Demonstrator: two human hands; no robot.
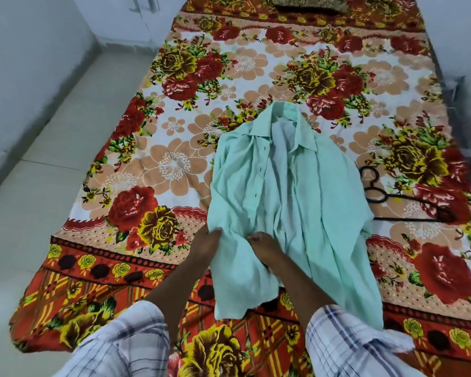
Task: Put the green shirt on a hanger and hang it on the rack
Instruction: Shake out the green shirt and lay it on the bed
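- The green shirt [288,191] lies open-fronted on the bed, collar at the far end and hem toward the near edge. Its panels are rumpled rather than flat. Spread this way, the neck opening is exposed, which I judge suits sliding a hanger in.
- The left hand [207,240] grips the near left edge of the left front panel, its fingers curled into the cloth.
- The right hand [264,244] pinches the fabric just beside the button strip, close to the left hand. Both hands hold the same panel, probably to pull it straight or lift it aside.
- The black hanger [408,219] lies on the bed at the shirt's right side, touching or slipping under its edge. Neither hand holds it, so the hanging step looks not yet begun.
- The floral bedsheet [174,164] covers the bed beneath everything, and a brown pillow [310,4] sits at the far end.
- Pale floor [52,159] runs along the left.
- No rack is in view.
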